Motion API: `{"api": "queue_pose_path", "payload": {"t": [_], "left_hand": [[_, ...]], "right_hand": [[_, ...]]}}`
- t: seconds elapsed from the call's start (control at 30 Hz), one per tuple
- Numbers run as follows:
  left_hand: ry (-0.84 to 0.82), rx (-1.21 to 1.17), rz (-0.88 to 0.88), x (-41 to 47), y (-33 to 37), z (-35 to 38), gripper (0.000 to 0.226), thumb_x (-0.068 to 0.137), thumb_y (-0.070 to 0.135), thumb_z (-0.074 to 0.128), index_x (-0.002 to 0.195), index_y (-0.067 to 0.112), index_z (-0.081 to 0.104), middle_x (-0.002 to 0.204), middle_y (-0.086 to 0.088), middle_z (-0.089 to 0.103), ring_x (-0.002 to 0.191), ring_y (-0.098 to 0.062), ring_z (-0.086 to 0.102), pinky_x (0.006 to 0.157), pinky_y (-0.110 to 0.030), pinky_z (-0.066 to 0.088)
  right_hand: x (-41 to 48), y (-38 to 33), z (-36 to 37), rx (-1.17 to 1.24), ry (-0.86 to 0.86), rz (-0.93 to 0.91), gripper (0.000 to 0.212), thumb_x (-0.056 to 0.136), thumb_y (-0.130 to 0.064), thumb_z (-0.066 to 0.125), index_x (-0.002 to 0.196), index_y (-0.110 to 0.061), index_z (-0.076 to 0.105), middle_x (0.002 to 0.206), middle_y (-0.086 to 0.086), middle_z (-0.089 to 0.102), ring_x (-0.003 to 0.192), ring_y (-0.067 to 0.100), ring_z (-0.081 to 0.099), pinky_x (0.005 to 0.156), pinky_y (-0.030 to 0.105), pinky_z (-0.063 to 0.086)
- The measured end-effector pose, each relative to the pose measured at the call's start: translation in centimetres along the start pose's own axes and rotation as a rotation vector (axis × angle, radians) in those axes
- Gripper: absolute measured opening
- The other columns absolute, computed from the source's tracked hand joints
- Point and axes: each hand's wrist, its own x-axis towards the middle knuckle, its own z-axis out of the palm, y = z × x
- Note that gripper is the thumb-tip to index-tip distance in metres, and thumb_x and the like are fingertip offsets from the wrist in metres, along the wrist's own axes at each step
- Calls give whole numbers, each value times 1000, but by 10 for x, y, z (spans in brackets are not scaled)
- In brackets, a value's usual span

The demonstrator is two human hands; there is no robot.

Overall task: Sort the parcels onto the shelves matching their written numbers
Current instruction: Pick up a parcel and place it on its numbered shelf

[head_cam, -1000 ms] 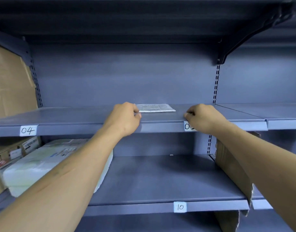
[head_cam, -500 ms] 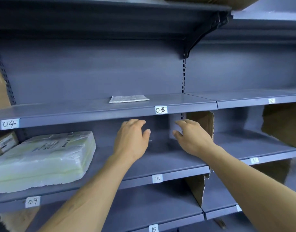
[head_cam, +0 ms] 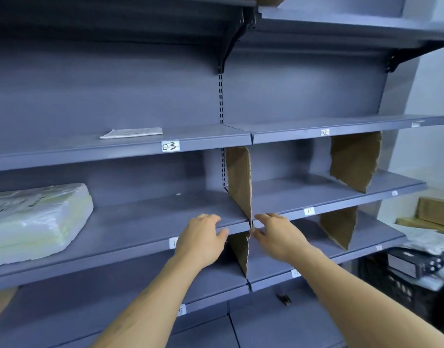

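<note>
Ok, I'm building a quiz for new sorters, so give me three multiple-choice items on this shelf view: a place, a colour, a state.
1. The flat parcel lies on the shelf labelled:
A) 03
B) 02
C) 11

2. The bulky wrapped parcel is:
A) black
B) white
C) red

3. The left hand and right hand:
A) both grip a parcel
B) only the left grips one
C) both hold nothing

Answers:
1 A, the 03 label sits on that shelf's front edge.
2 B, its wrap is pale white.
3 C, fingers relaxed, nothing in them.
</note>
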Motion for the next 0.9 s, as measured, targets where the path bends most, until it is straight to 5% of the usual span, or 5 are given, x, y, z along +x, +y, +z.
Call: {"api": "queue_pose_path", "payload": {"t": [0.17, 0.4, 0.9], "left_hand": [[-100, -14, 28, -22, 51, 58, 39, 99, 42, 51, 132, 23, 58, 134, 1, 56, 121, -22, 52, 93, -38, 49], [-261, -27, 117, -40, 121, 144, 44, 99, 44, 50, 136, 21, 55, 139, 1, 52, 127, -22, 49, 99, -39, 47], [-576, -92, 400, 5, 256, 284, 47, 98, 45, 52, 141, 24, 52, 144, 2, 50, 129, -21, 48, 101, -38, 46]], "right_hand": [[-44, 76, 7, -19, -25, 89, 51, 102, -44, 47, 146, -18, 47, 148, 6, 49, 133, 30, 47, 105, 43, 46], [-110, 176, 11, -43, -96, 271, 39, 101, -41, 45, 131, -17, 56, 130, 5, 56, 124, 31, 51, 96, 41, 48], [-163, 344, -9, -5, -57, 732, 42, 99, -46, 50, 131, -20, 57, 129, 8, 58, 123, 31, 53, 99, 41, 48]]}}
